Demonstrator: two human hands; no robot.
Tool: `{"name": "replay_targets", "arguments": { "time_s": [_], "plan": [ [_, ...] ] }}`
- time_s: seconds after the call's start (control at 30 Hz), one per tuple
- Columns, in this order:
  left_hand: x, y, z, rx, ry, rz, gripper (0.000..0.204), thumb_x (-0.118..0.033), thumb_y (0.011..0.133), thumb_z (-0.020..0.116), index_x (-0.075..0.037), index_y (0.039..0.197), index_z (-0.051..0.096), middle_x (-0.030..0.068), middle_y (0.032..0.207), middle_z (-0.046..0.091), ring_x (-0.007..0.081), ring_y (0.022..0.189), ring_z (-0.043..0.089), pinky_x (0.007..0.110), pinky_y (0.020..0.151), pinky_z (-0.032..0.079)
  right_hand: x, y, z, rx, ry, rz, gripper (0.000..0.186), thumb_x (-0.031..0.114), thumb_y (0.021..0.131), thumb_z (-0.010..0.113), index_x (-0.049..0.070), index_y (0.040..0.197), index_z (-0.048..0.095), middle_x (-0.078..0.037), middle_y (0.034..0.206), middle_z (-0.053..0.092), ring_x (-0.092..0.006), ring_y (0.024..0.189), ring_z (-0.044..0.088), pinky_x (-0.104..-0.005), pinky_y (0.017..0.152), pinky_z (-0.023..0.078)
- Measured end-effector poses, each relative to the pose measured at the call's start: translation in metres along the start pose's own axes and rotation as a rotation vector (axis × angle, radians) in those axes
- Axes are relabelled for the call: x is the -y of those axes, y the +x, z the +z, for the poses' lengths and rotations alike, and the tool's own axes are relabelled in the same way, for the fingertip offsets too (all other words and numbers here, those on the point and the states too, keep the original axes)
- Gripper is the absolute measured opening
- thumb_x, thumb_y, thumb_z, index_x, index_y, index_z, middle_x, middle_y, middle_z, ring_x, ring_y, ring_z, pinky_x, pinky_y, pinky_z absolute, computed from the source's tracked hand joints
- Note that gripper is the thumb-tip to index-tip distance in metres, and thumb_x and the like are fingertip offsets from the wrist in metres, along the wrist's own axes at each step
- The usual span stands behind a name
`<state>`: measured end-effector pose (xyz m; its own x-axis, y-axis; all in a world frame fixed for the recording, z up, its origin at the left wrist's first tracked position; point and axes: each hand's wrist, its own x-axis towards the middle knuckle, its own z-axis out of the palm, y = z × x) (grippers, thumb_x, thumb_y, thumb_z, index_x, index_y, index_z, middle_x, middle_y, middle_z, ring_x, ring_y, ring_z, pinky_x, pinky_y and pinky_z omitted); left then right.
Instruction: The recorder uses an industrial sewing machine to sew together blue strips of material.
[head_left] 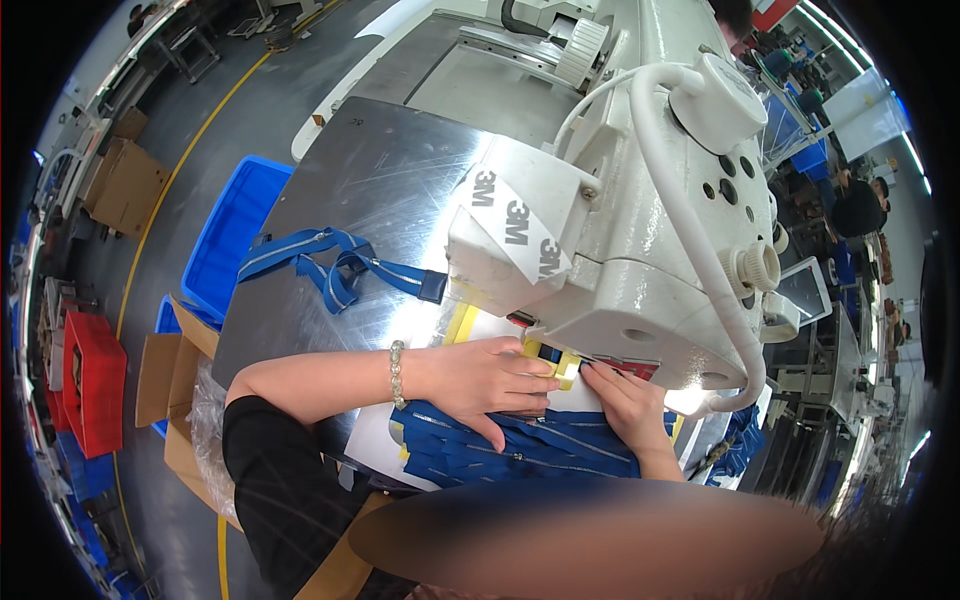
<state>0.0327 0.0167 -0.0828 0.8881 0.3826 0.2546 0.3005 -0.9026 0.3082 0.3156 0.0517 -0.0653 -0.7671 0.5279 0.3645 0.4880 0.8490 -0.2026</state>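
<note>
Nearest the person, a pile of blue zippers (520, 445) lay at the table's (380, 180) front edge, partly on a white sheet (372, 432). The left hand (480, 380) lay flat and open, palm down, fingers spread over the upper part of the pile and pressing it down, its fingertips reaching toward the machine's foot. A bead bracelet (397, 374) sat on that wrist. The right hand (625, 400) rested just beside it on the right, also palm down on the blue pieces, its fingers stretched out and their tips touching a yellow guide (562, 368) under the machine head. Neither hand gripped anything; both only pressed on the work. The piece under the needle was hidden between the fingertips and the machine, so its exact position could not be told.

Further back on the left, a loose blue zipper strip (330, 262) lay looped on the steel table, well apart from both hands. The white sewing machine (640, 200) rose over the right side of the table. Beyond the table's left edge stood blue bins (235, 235), cardboard boxes (125, 185) and a red crate (92, 380) on the floor.
</note>
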Motion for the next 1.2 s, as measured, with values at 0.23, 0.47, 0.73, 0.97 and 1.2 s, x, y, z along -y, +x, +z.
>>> {"name": "replay_targets", "arguments": {
  "time_s": [0.23, 0.47, 0.73, 0.97, 1.2],
  "plan": [
    [-0.001, 0.002, 0.001, -0.071, -0.06, 0.016, 0.073, -0.065, 0.082, 0.051, -0.006, 0.124, 0.057, 0.0111, 0.14, 0.047, 0.0235, 0.126, 0.044, 0.037, 0.095, 0.036, 0.001, -0.006, 0.0, 0.011, -0.004, 0.027, 0.037, -0.001, 0.067, 0.066, 0.011, 0.101, 0.072, -0.005, 0.097, 0.071, -0.0196, 0.075, 0.069, -0.0311, 0.069, 0.054],
    [-0.007, 0.002, -0.007, -0.004, -0.021, -0.043, 0.078, -0.065, 0.078, 0.055, -0.009, 0.132, 0.049, 0.0092, 0.144, 0.043, 0.0221, 0.125, 0.049, 0.034, 0.092, 0.043, 0.002, -0.004, 0.001, 0.013, 0.025, 0.063, 0.03, 0.002, 0.07, 0.07, 0.013, 0.098, 0.074, -0.003, 0.096, 0.071, -0.0221, 0.09, 0.067, -0.0361, 0.085, 0.05],
    [-0.006, 0.003, -0.002, -0.032, -0.108, -0.024, 0.075, -0.065, 0.081, 0.051, -0.005, 0.125, 0.055, 0.0111, 0.138, 0.048, 0.0225, 0.121, 0.047, 0.034, 0.091, 0.038, 0.005, -0.008, -0.004, 0.079, 0.163, 0.202, 0.031, 0.0, 0.071, 0.069, 0.012, 0.099, 0.074, -0.007, 0.096, 0.07, -0.0257, 0.094, 0.066, -0.0376, 0.088, 0.048],
    [-0.003, 0.003, 0.009, -0.045, -0.144, -0.011, 0.074, -0.066, 0.08, 0.052, -0.007, 0.125, 0.056, 0.0084, 0.139, 0.048, 0.0209, 0.12, 0.047, 0.033, 0.089, 0.038, 0.001, -0.008, 0.003, 0.071, 0.301, 0.273, 0.033, -0.001, 0.072, 0.068, 0.011, 0.102, 0.073, -0.008, 0.097, 0.07, -0.0266, 0.094, 0.066, -0.0381, 0.088, 0.049],
    [-0.001, 0.004, 0.003, -0.03, -0.096, 0.002, 0.074, -0.066, 0.08, 0.052, -0.007, 0.124, 0.056, 0.008, 0.139, 0.048, 0.0204, 0.12, 0.047, 0.033, 0.087, 0.039, -0.003, -0.019, 0.004, 0.089, 0.384, 0.332, 0.034, -0.001, 0.072, 0.067, 0.011, 0.104, 0.072, -0.009, 0.098, 0.07, -0.027, 0.094, 0.066, -0.0383, 0.087, 0.049]
  ]
}}
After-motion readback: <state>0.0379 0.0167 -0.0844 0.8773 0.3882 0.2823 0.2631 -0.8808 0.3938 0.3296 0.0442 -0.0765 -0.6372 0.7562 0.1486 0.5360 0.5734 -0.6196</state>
